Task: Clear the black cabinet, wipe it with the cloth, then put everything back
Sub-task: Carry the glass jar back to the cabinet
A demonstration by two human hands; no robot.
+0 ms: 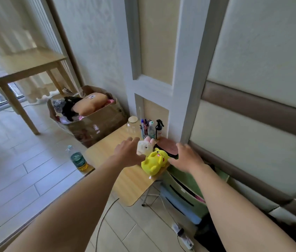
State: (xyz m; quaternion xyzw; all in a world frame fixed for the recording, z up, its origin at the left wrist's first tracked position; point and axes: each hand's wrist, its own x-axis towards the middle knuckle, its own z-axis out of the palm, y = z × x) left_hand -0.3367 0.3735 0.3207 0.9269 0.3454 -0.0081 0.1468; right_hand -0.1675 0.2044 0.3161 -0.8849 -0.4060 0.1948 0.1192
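Observation:
A yellow plush toy point(154, 160) lies on its side on a small wooden table point(132, 180), with a white plush toy point(144, 147) just behind it. My left hand point(128, 151) reaches in from the left with fingers straight, right beside the white plush. My right hand point(187, 157) is spread open to the right of the yellow plush, its thumb close to the toy. A pink cloth-like thing point(169, 145) lies on something black between my right hand and the wall. A black shape point(207, 231) low on the right, perhaps the cabinet, is mostly hidden by my right arm.
At the table's back stand a glass jar point(132, 124), a pen holder point(144, 129), a clear bottle point(151, 130) and a black spray bottle point(159, 128). A bottle point(79, 159) stands on the floor to the left. A full cardboard box point(92, 115), drawers point(185, 193) and a power strip point(183, 235) are nearby.

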